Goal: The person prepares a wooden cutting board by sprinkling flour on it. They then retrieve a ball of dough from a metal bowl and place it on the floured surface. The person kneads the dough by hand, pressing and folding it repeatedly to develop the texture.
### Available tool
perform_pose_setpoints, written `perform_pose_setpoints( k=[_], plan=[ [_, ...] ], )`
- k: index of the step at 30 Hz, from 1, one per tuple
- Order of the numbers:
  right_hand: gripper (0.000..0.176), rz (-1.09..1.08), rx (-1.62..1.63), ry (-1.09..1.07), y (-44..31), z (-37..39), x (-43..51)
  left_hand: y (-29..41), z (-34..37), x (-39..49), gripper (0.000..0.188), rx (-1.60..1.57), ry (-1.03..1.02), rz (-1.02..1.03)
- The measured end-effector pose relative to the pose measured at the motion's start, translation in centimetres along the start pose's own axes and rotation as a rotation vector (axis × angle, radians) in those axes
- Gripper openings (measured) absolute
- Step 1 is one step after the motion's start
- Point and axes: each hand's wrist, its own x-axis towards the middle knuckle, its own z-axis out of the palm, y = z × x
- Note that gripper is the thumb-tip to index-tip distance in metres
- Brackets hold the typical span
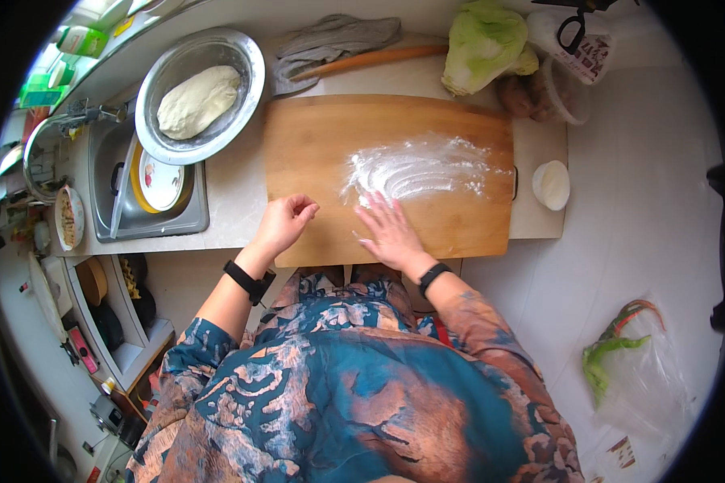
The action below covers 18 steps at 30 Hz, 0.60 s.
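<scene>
A wooden board (314, 145) lies on the counter before me, with white flour (423, 169) smeared in curved streaks over its middle and right. My right hand (391, 232) is flat with spread fingers, its fingertips at the flour's near left edge. Above the board's left front part is my left hand (289, 222), loosely curled with nothing visible in it. To the upper left, a metal basin (251, 90) holds a pale lump of dough (198, 102). Beyond the board lies a wooden rolling pin (374, 60), partly over a grey cloth (344, 36). A small white bowl (551, 185) stands right of the board.
A sink (196, 223) with a plate (162, 181) in it is at left, below a faucet (106, 113). A Chinese cabbage (483, 45), a plastic tub (565, 96) and scissors (571, 33) stand back right. A plastic bag (646, 380) with green vegetables lies on the floor at right.
</scene>
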Motion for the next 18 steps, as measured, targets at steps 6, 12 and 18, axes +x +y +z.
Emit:
perform_pose_setpoints(
  k=[6,12,18],
  plan=[
    [0.054,0.168,0.45,0.457,5.9,-1.1,-4.0,-2.6,-2.9,-0.7,0.021,-0.042,0.015,-0.01],
    [0.054,0.493,0.27,0.568,7.5,-1.7,-2.1,-3.3,-3.8,-1.7,0.021,-0.044,-0.012,0.009],
    [0.069,0.227,-0.016,0.271,-5.3,2.5,3.5,-2.9,-3.7,-2.5,0.022,-0.004,-0.059,-0.028]
  ],
)
